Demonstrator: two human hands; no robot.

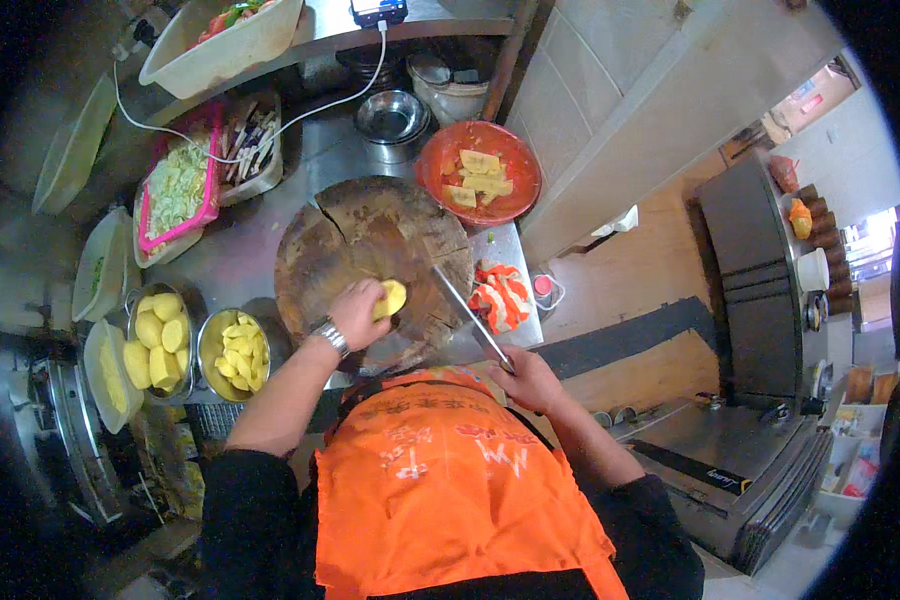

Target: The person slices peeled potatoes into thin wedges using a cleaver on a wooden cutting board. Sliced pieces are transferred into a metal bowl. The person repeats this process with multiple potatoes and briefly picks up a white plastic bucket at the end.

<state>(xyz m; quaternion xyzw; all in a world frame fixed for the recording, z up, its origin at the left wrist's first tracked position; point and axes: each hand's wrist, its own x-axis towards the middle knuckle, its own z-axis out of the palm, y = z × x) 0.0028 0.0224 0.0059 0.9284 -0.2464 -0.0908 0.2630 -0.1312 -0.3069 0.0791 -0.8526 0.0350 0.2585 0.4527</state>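
My left hand (358, 311) is closed around a peeled potato (391, 297) with a pale cut face, over the round wooden chopping block (375, 232). A long crack runs through the far part of the block. The handle of a kitchen knife (471, 315) is in my right hand (529, 379), and its blade points up and left over the block's right edge, apart from the potato. Left of the block, one metal bowl (130, 300) contains whole peeled potatoes (162, 330). Beside it, a smaller metal bowl (268, 367) holds cut potato pieces (240, 352).
A red plastic basin (529, 176) with flat yellowish slices stands behind the block. A crumpled orange-and-white cloth (501, 297) lies at the right table edge. Shredded vegetables fill a pink-rimmed basket (211, 169) at the back left. A white cable (330, 106) droops from the shelf.
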